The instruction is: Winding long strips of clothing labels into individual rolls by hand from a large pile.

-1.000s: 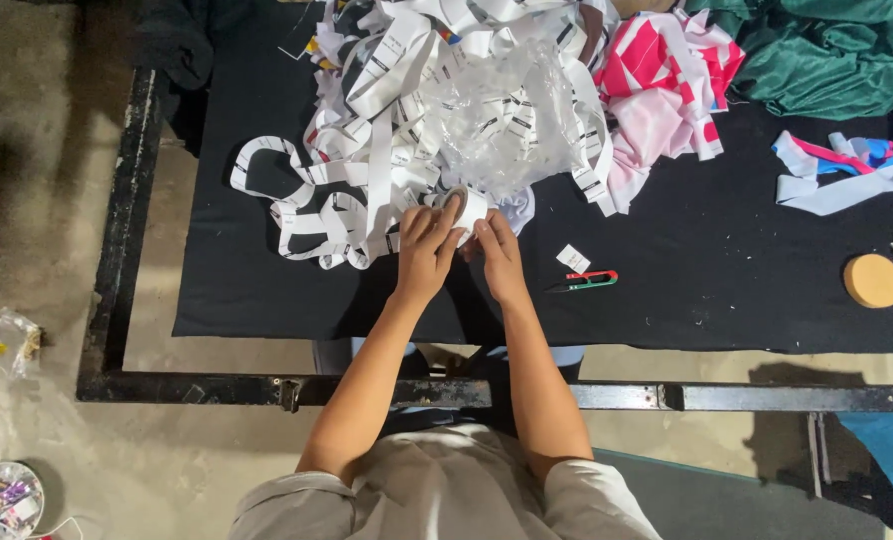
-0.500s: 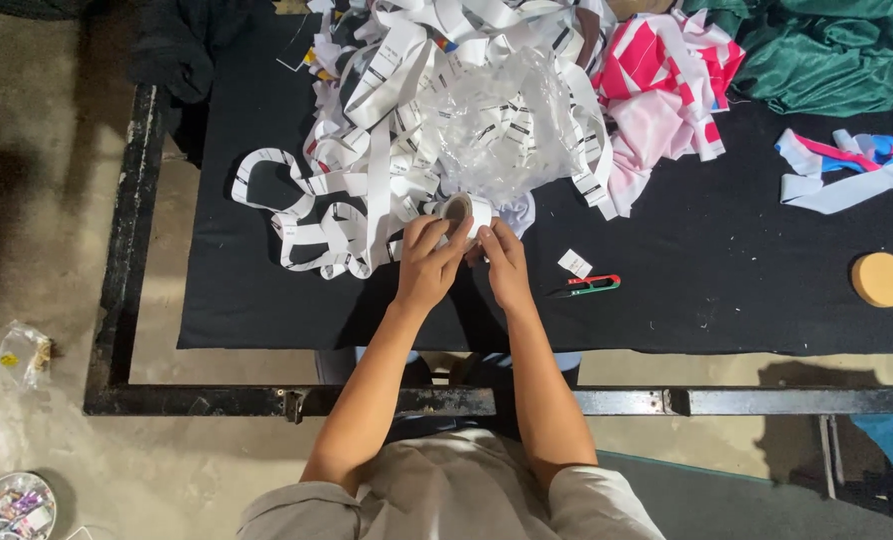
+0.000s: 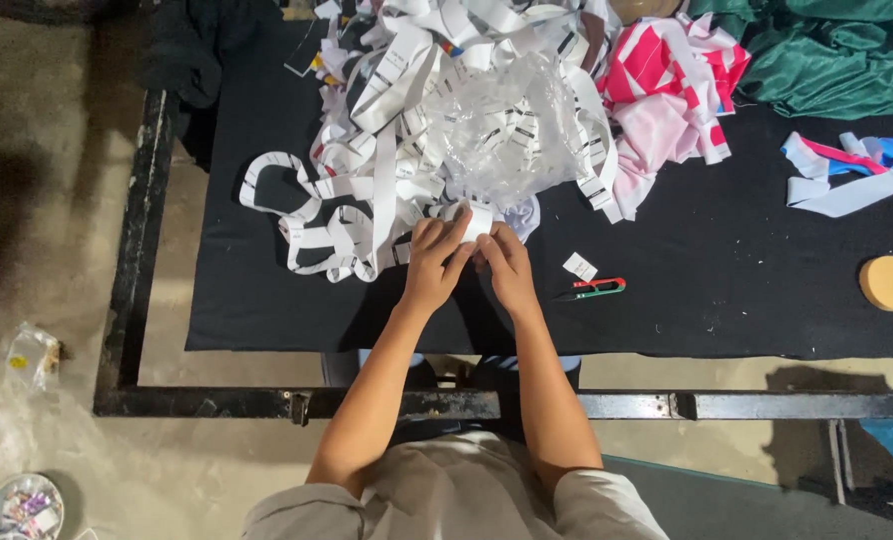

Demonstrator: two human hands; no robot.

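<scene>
My left hand (image 3: 435, 262) and my right hand (image 3: 508, 266) meet at the near edge of a heap of white printed label strips (image 3: 387, 150) on a black cloth-covered table (image 3: 727, 290). Together the two hands pinch one small white label piece (image 3: 479, 219) between their fingertips. A crumpled clear plastic bag (image 3: 512, 130) lies on the heap just beyond them. A single cut white label (image 3: 580, 266) and a small thread snipper with red and green handles (image 3: 597, 290) lie on the cloth to the right of my right hand.
Pink and white fabric (image 3: 667, 90) and green cloth (image 3: 837, 50) are piled at the back right. Loose coloured strips (image 3: 847, 175) and a round tan disc (image 3: 890, 283) sit far right. The black metal table frame (image 3: 467, 404) runs along the near side.
The view has shifted slightly. Both hands stay together at the heap's edge, working the small white label piece between their fingers.
</scene>
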